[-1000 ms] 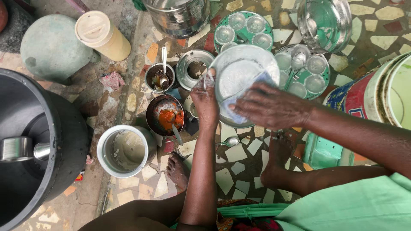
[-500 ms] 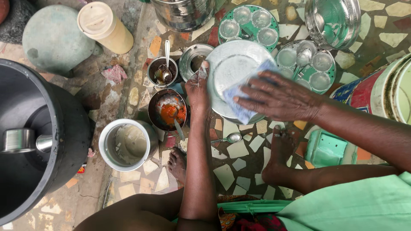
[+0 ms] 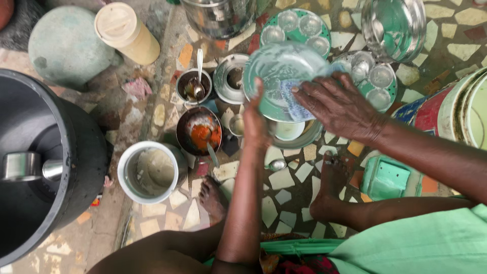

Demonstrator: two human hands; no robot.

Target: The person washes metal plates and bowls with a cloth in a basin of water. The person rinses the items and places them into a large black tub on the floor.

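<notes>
I am squatting on a floor (image 3: 294, 203) of broken tiles set in grey mortar, white, yellow, orange and dark red pieces, wet and stained, with both my bare feet flat on it. My left hand (image 3: 255, 122) holds the near rim of a round steel plate (image 3: 276, 71), fingers closed behind it and thumb on the front, tilting it up above the middle of the floor. My right hand (image 3: 340, 104) lies flat on the plate's face with fingers spread, pressing a bluish cloth (image 3: 289, 99) against it. Under the plate sits one shallow steel dish (image 3: 294, 132). I count two green moulded trays (image 3: 299, 25) with round hollows, one beyond the plate and one to its right, partly hidden by my right hand. Towards the left stand three small vessels: a cup with a spoon (image 3: 194, 86), a steel bowl (image 3: 231, 78), and a pan smeared with orange sauce (image 3: 199, 132). Nearer me is one white pail (image 3: 149, 171), and at the left edge one big black pot (image 3: 35, 162). At the far edge stand a cream-lidded jar (image 3: 127, 33), a grey round stone (image 3: 68, 45) and two steel pots (image 3: 393, 25). A green stool (image 3: 390, 177) sits by my right foot.
</notes>
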